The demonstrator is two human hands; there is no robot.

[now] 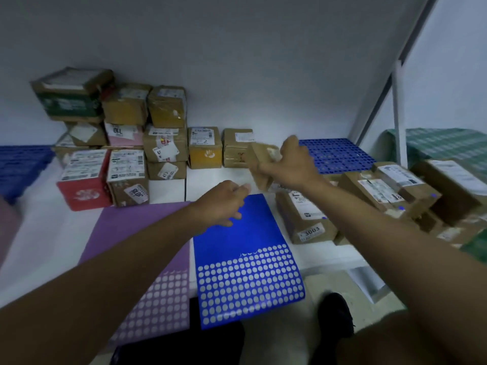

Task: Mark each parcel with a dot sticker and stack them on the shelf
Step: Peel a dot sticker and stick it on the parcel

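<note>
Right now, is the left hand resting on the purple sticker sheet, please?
No, the left hand hovers over the top of the blue sticker sheet, beside the purple sticker sheet.

Stacked parcels (pixel 121 138) at back left on the shelf (pixel 39 233), a loose heap of parcels (pixel 382 196) at right; two sticker sheets (pixel 237 259) side by side at the front edge between them; perforated mat (pixel 340 154) behind the heap, against the wall

Bare white shelf (pixel 218 180) between stacked parcels (pixel 126 143) and parcel pile (pixel 390 196).
</note>
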